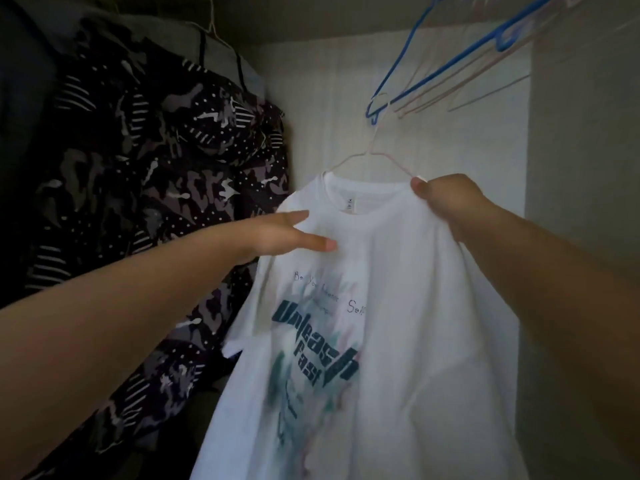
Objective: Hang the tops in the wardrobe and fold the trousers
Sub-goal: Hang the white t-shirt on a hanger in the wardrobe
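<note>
The hem of the white T-shirt [398, 271] is cut off by the lower edge of the view. The hook of its pale hanger [372, 154] rises above and between my hands towards the blue hangers [433, 74]. I cannot tell whether it is caught on anything. Motion blur smears the hangers overhead.

Legible print, below my hands: "Unleash Fast" in bold dark teal letters. Above it is a thin script line of which only "Be You" and "Self" can be read. The small neck label inside the collar is too small to read.

The shirt hangs from the hanger with its front towards me. It is plain white, with teal and pink streaks behind the lettering.

My left hand [287, 233] lies open, its straight fingers touching the shirt's shoulder. My right hand [446, 202] grips the other shoulder, thumb pressed at the collar. Its fingers are hidden behind the fabric.

A dark patterned garment [156, 168] hangs beyond my left hand.
</note>
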Demonstrator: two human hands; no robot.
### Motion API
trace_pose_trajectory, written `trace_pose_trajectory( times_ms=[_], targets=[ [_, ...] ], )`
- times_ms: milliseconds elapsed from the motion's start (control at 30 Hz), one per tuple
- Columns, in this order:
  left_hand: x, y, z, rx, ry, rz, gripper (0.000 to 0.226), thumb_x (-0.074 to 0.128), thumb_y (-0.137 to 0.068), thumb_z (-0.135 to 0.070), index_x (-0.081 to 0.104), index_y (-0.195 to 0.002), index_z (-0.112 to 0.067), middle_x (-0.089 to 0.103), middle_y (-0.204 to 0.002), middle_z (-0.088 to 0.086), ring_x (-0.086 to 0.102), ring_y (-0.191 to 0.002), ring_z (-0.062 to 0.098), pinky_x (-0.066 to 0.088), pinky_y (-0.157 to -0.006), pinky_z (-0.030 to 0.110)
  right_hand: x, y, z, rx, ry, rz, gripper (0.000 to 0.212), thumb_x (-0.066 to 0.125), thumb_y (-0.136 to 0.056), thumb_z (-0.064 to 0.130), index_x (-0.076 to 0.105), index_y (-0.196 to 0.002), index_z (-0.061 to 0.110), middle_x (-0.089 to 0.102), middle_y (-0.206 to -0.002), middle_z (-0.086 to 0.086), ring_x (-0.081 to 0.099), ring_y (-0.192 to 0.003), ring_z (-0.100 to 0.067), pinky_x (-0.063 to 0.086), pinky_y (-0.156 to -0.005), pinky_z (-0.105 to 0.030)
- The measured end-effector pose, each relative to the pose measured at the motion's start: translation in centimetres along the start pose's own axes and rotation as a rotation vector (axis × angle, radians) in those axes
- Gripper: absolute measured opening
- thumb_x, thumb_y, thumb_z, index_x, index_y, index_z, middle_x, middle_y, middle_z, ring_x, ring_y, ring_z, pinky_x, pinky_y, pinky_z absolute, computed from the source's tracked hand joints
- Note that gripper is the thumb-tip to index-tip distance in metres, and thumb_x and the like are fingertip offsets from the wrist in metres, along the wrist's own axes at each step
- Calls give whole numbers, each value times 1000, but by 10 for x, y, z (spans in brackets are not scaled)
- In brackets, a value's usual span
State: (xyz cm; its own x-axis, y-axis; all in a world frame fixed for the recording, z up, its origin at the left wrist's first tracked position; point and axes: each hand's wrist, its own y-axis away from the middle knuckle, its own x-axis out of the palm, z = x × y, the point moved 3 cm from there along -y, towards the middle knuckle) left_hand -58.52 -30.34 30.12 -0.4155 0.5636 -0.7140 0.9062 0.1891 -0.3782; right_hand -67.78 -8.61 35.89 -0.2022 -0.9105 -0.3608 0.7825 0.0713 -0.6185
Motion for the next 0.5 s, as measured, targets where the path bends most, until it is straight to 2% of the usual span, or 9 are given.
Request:
trace_pose_trajectory(
  times_ms=[133, 267, 367, 433, 500],
  targets=[
    [44, 27, -29, 38, -263, 12, 117, 64, -66, -70, 0, -153, -25, -10, -160, -4, -6, -147, 16, 3, -118, 40, 28, 2, 17, 1, 10, -20, 51, 51, -94, 36, 51, -125, -6, 55, -128, -20, 55, -115, -35, 44, -90, -35],
    [90, 35, -35, 1, -204, -80, 131, 67, -61, -74, -14, -150, -21, -20, -158, 3, -17, -145, 21, -4, -118, 49, 55, 4, 37, -40, 19, -12, 47, 46, -97, 36, 55, -122, -3, 57, -126, -16, 55, -114, -29, 36, -71, -23],
    [107, 31, -38, -5, -74, -323, 127, 67, -65, -71, -14, -150, -20, -23, -157, 4, -19, -145, 21, -7, -116, 52, 70, 4, 50, 7, -51, -9, 44, 44, -98, 35, 55, -120, -2, 58, -125, -14, 56, -114, -27, 32, -70, -21],
    [108, 25, -42, 8, -97, -498, 121, 62, -73, -67, -18, -149, -19, -29, -155, 5, -21, -144, 22, -8, -115, 53, 77, 3, 57, 39, -72, 3, 44, 41, -99, 34, 54, -119, -3, 59, -123, -13, 57, -113, -27, 33, -72, -23],
    [103, 14, -44, -15, -87, -605, 115, 60, -79, -61, -20, -148, -17, -31, -153, 7, -21, -144, 23, -6, -115, 54, 81, 2, 65, 46, -86, 21, 43, 37, -100, 32, 54, -119, -3, 59, -123, -13, 56, -113, -26, 37, -77, -24]
  ],
)
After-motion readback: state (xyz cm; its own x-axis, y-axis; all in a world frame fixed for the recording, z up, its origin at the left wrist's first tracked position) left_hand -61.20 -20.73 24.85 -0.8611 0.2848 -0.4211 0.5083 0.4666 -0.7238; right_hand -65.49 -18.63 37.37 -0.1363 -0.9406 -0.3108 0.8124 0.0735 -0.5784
